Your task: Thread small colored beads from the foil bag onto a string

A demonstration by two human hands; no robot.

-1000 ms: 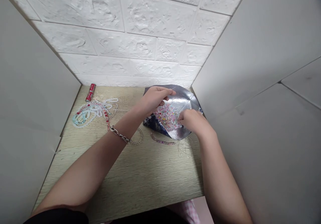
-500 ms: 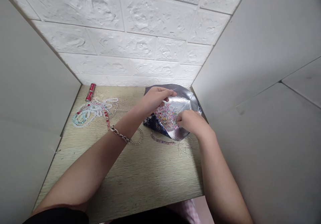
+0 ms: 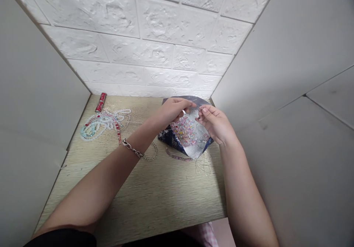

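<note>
My left hand (image 3: 178,108) reaches over an open bag (image 3: 197,149) with a silvery lining and a dark blue patterned outside. Its thumb and forefinger are pinched on a thin needle (image 3: 194,100), whose tip points up to the right. Close beside it, my right hand (image 3: 214,121) is raised above the bag's right side, fingertips pressed together. Whatever lies in that pinch is too small to make out. Loose pink, white and yellow beads (image 3: 184,129) fill the bag's left part.
Several bead strings (image 3: 106,123) lie heaped at the table's left, near a red cylinder (image 3: 101,102). A purple bead strand (image 3: 178,157) and tangled clear thread (image 3: 203,165) lie before the bag. A white brick-patterned wall (image 3: 155,51) and grey side panels enclose the wooden table (image 3: 166,191).
My right hand has risen out of the beads and turned, coming up close to my left fingertips. The bag's right side has folded inward. My left hand has barely moved.
</note>
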